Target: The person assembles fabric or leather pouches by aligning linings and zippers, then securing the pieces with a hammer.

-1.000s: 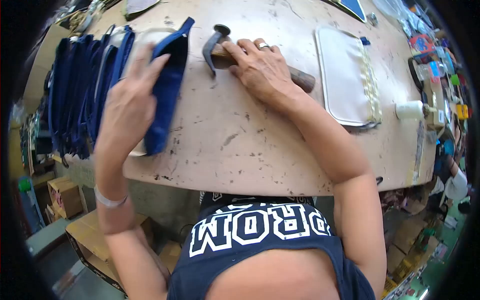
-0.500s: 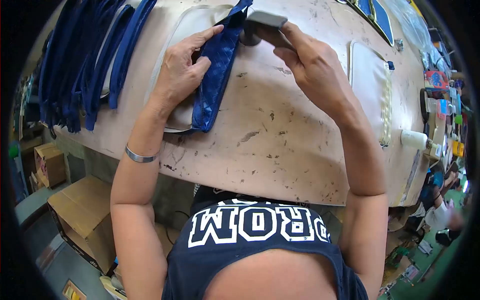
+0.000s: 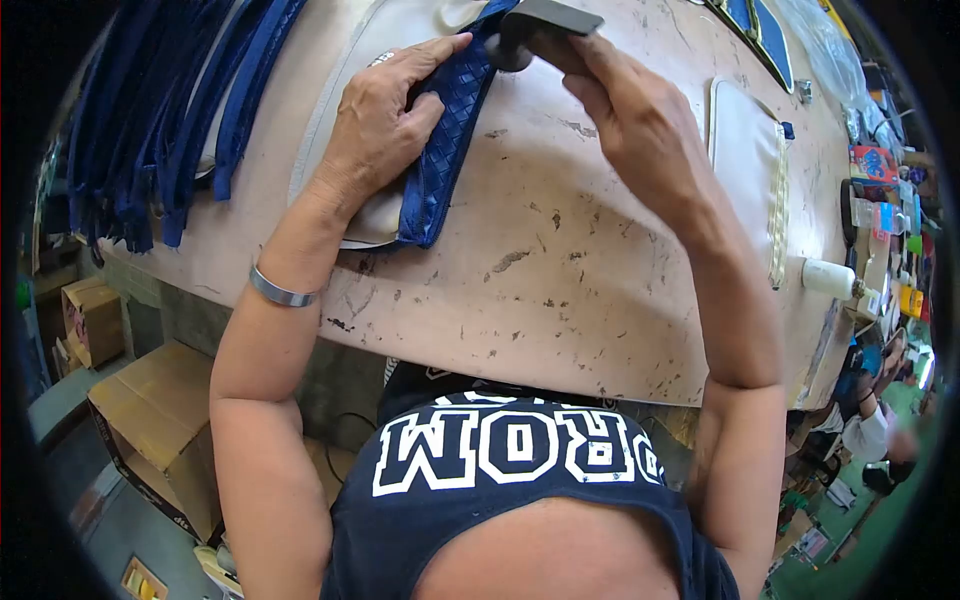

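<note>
My left hand (image 3: 385,115) lies open on a blue strip with a woven pattern (image 3: 446,165), its index finger stretched along the upper part and the thumb resting lower down. Under the strip and hand is a cream panel with a rounded edge (image 3: 335,100). My right hand (image 3: 640,125) is closed around a hammer, its handle mostly hidden by the fingers. The dark hammer head (image 3: 540,22) has its round face close to the strip's right edge, near the top of the view.
Several blue zipper-edged strips (image 3: 150,120) hang over the table's left side. Another cream panel (image 3: 740,165) with yellowish edging lies at right, near a white bottle (image 3: 828,278). Cardboard boxes (image 3: 160,420) stand below left. A person (image 3: 870,430) sits at far right.
The hammer and my right hand have shifted slightly right. My left hand has moved a little right and up, and the strip now lies flatter with its lower end higher in view.
</note>
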`<state>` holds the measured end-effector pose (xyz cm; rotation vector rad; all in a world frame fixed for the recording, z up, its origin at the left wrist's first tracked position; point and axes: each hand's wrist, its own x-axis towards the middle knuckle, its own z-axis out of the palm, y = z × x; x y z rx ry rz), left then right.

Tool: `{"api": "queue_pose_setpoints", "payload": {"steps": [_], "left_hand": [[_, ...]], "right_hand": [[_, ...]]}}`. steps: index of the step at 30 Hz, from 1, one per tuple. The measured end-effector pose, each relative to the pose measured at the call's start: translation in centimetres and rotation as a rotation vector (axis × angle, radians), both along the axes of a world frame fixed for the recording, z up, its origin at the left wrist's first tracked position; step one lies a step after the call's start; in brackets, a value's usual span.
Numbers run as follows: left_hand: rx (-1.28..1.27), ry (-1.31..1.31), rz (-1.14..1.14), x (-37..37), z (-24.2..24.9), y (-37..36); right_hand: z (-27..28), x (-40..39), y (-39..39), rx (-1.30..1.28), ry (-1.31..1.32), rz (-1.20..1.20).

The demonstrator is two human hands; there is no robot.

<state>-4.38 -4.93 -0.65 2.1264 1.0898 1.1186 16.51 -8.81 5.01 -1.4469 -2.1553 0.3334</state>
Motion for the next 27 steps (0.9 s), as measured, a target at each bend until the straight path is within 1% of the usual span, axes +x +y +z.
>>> {"api": "queue_pose_setpoints", "payload": {"steps": [1, 2, 3, 5, 8, 9, 11, 14, 15, 17, 18, 21, 22, 25, 26, 27], "left_hand": [[0.04, 0.017, -0.002, 0.0, 0.0, 0.0], [0.078, 0.036, -0.005, 0.0, -0.1, 0.0], [0.117, 0.056, -0.014, 0.1, 0.0, 0.0], [0.118, 0.053, -0.014, 0.2, -0.1, 0.0], [0.127, 0.057, -0.017, 0.2, 0.0, 0.1], [0.128, 0.062, -0.021, 0.2, 0.0, 0.0], [0.115, 0.073, -0.017, 0.2, 0.0, -0.2], [0.066, 0.052, -0.043, -0.1, 0.2, 0.0], [0.039, 0.04, -0.059, -0.3, 0.1, 0.1], [0.09, 0.084, -0.091, -0.6, -0.3, 0.5], [0.122, 0.106, -0.108, -0.6, 0.2, 0.5], [-0.101, -0.032, -0.012, 0.4, 2.0, -1.0], [-0.101, -0.028, -0.013, 0.4, 2.0, -1.0], [-0.094, -0.006, -0.027, 0.4, 1.8, -0.8], [-0.088, 0.001, -0.026, 0.3, 1.8, -0.8], [-0.081, 0.008, -0.028, 0.3, 1.7, -0.7]], "right_hand": [[-0.2, 0.0, -0.4, 0.007, 0.047, 0.016], [-0.6, 0.0, -0.5, -0.01, -0.084, 0.054], [-1.3, 0.1, -0.4, -0.022, -0.096, 0.045], [-0.7, 0.5, 0.1, 0.086, -0.126, 0.081], [-0.1, -0.3, -1.6, 0.011, 0.033, 0.078], [-0.1, -0.6, -2.1, -0.04, -0.165, 0.099], [-0.8, -0.5, -2.0, -0.002, -0.102, 0.12], [0.5, -1.0, -3.8, -0.023, -0.062, 0.149], [0.4, -1.3, -4.2, -0.068, -0.09, 0.17], [0.3, -1.8, -4.9, -0.157, -0.14, 0.202], [0.1, -1.5, -4.5, -0.044, -0.1, 0.222], [1.4, -1.7, -5.8, -0.052, -0.103, 0.205], [1.5, -1.9, -6.4, -0.095, -0.073, 0.222], [-0.4, -1.7, -6.1, -0.073, 0.013, 0.259], [0.2, -1.5, -6.1, -0.087, -0.064, 0.263], [0.5, -1.7, -6.6, -0.115, -0.064, 0.257]]}}
